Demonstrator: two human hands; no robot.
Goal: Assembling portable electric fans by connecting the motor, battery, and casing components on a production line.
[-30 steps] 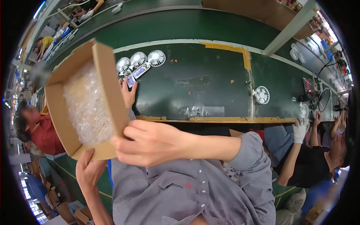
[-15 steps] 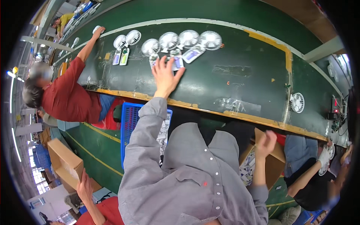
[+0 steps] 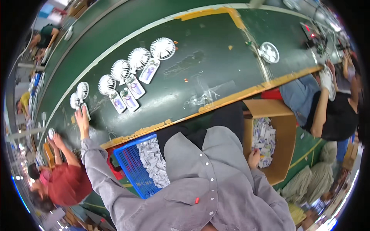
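Observation:
My left hand [image 3: 82, 120] reaches over the left pair of white handheld fans [image 3: 82, 91], fingers stretched out on one fan's handle and hiding part of it. To its right lies a row of several more white handheld fans [image 3: 139, 58] with round slatted heads. Their pale handles [image 3: 135, 87] show purple patches and point toward me. Low on my right, my right hand [image 3: 253, 158] is at the left wall of a cardboard box [image 3: 284, 154], its fingers curled. Small printed packets [image 3: 263, 139] fill that box. Whatever the curled fingers hold is too small to make out.
A blue plastic basket [image 3: 129, 163] of silvery-white packets [image 3: 153, 161] stands left of my lap. Another white fan [image 3: 269, 52] lies on the green bench [image 3: 216, 50] at right. Co-workers sit on either side, one in a red shirt [image 3: 71, 184], one wearing white gloves [image 3: 326, 79].
The view has swung to the right. My left hand has left the middle row of fans for the left pair. My right hand has come down from the air to the box.

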